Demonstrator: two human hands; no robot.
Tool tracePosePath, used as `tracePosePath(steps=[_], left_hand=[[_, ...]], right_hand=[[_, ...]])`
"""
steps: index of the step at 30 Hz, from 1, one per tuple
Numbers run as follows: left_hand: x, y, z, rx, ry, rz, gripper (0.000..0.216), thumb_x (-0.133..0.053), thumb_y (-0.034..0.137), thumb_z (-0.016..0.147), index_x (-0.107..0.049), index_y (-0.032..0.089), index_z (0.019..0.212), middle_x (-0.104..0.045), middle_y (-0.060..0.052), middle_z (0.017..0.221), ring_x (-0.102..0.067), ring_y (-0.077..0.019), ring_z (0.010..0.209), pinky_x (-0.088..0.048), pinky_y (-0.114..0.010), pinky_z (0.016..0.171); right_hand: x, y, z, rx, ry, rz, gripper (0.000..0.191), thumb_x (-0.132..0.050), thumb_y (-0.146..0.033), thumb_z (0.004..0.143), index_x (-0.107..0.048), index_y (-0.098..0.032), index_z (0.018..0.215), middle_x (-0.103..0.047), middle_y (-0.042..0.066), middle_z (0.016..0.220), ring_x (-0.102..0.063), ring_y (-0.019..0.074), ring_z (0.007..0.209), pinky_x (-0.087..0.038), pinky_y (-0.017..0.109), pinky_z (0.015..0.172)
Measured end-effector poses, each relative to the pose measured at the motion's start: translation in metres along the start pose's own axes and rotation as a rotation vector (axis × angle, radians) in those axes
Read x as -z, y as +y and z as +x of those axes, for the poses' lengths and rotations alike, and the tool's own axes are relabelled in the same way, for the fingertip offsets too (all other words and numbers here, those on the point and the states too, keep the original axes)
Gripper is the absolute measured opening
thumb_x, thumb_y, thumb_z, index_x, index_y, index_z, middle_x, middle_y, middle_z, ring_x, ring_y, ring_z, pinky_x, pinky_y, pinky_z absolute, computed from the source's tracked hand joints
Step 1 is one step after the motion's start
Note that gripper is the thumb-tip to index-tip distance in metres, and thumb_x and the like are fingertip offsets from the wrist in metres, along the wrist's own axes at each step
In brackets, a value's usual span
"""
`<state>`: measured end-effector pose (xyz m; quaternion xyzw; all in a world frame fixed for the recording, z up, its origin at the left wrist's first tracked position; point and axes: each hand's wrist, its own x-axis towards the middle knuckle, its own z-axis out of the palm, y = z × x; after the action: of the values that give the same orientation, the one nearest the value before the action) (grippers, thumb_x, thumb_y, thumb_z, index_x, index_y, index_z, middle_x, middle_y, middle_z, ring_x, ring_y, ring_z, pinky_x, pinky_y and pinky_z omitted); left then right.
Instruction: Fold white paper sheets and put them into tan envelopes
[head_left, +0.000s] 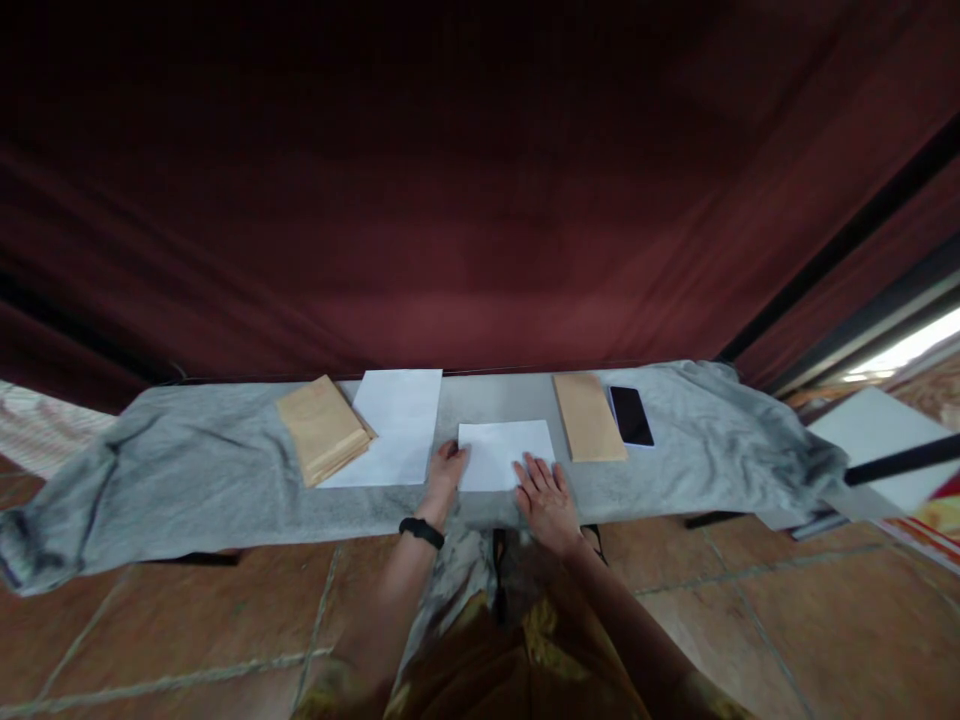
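Note:
A small white sheet of paper (499, 452) lies in front of me on the grey cloth, roughly half as large as the white sheets (405, 415) to its left. Whether it is folded I cannot make out. At its left edge, my left hand (447, 468) has its fingers closed on the paper; a black band circles that wrist. My right hand (543, 495) lies flat on the paper's lower right part, fingers spread. Further left, a stack of brown envelopes (322, 425) partly covers the white sheets. One brown envelope (590, 415) rests to the right of the paper.
A dark-screened phone (631, 415) lies beside the right envelope. The grey cloth (210, 460) covers a long narrow table and is wrinkled at both ends. A dark red curtain (495, 250) hangs directly behind it. At far right is a white board-like surface (877, 440) with a dark bar.

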<state>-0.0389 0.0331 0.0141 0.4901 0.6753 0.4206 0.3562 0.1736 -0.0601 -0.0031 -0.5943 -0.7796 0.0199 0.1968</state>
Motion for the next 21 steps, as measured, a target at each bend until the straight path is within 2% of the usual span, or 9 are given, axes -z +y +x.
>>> tracePosePath(steps=[3,5,9,12,14,16,18,21], left_hand=[[0.001,0.007,-0.007,0.054,-0.022,-0.082,0.022,-0.072,0.038,0.069,-0.067,0.017,0.071,-0.067,-0.001,0.062,-0.064,-0.0176,0.059,-0.049,-0.026,0.055],[0.0,0.01,-0.012,0.067,-0.045,-0.112,0.022,-0.072,0.038,0.067,-0.066,0.017,0.067,-0.065,0.0,0.059,-0.06,-0.0162,0.053,-0.045,-0.025,0.051],[0.004,0.023,-0.017,0.033,-0.052,-0.128,0.02,-0.068,0.036,0.071,-0.067,0.017,0.068,-0.063,0.001,0.059,-0.056,-0.0141,0.053,-0.042,-0.024,0.051],[0.018,0.049,-0.019,-0.054,0.005,-0.078,0.022,-0.063,0.037,0.081,-0.069,0.017,0.074,-0.061,0.002,0.06,-0.056,-0.0139,0.057,-0.041,-0.023,0.054],[0.032,0.071,-0.024,-0.253,0.118,0.061,0.027,-0.056,0.039,0.091,-0.072,0.018,0.089,-0.068,0.0,0.069,-0.061,-0.016,0.064,-0.046,-0.025,0.061],[0.045,0.089,-0.033,-0.469,0.233,0.194,0.032,-0.048,0.039,0.099,-0.072,0.019,0.107,-0.075,-0.005,0.09,-0.069,-0.0197,0.083,-0.052,-0.029,0.076],[0.054,0.096,-0.046,-0.713,0.186,0.342,0.033,-0.044,0.034,0.102,-0.069,0.021,0.119,-0.075,-0.008,0.113,-0.069,-0.0225,0.106,-0.051,-0.035,0.096],[0.053,0.078,-0.066,-0.926,0.003,0.556,0.037,-0.039,0.023,0.103,-0.064,0.024,0.131,-0.069,-0.007,0.131,-0.064,-0.0213,0.122,-0.046,-0.038,0.109]], right_hand=[[0.0,0.0,-0.001,0.009,0.002,-0.004,0.048,-0.041,-0.033,0.105,-0.045,-0.028,0.152,-0.043,0.008,0.159,-0.042,0.0282,0.146,-0.025,0.056,0.122],[-0.001,0.001,-0.001,0.011,0.001,0.0,0.047,-0.041,-0.033,0.105,-0.046,-0.028,0.152,-0.043,0.008,0.159,-0.042,0.028,0.146,-0.025,0.055,0.122],[-0.007,0.008,0.0,-0.009,0.019,0.06,0.047,-0.037,-0.032,0.106,-0.046,-0.025,0.151,-0.048,0.008,0.156,-0.043,0.0257,0.145,-0.03,0.054,0.121],[-0.012,0.017,0.008,-0.083,0.096,0.177,0.049,-0.034,-0.032,0.105,-0.044,-0.021,0.152,-0.049,0.012,0.155,-0.045,0.0236,0.144,-0.039,0.049,0.117],[-0.013,0.024,0.014,-0.141,0.149,0.276,0.051,-0.034,-0.034,0.105,-0.043,-0.02,0.152,-0.048,0.013,0.155,-0.047,0.0227,0.143,-0.044,0.047,0.114],[-0.012,0.028,0.021,-0.188,0.174,0.376,0.052,-0.033,-0.039,0.104,-0.045,-0.02,0.151,-0.05,0.013,0.154,-0.049,0.0223,0.141,-0.046,0.046,0.113],[-0.009,0.03,0.024,-0.231,0.167,0.461,0.053,-0.031,-0.042,0.105,-0.048,-0.021,0.149,-0.055,0.013,0.15,-0.052,0.0224,0.138,-0.047,0.045,0.113],[-0.005,0.029,0.022,-0.314,0.134,0.562,0.056,-0.026,-0.048,0.105,-0.054,-0.02,0.145,-0.061,0.013,0.143,-0.057,0.0232,0.134,-0.048,0.043,0.112]])
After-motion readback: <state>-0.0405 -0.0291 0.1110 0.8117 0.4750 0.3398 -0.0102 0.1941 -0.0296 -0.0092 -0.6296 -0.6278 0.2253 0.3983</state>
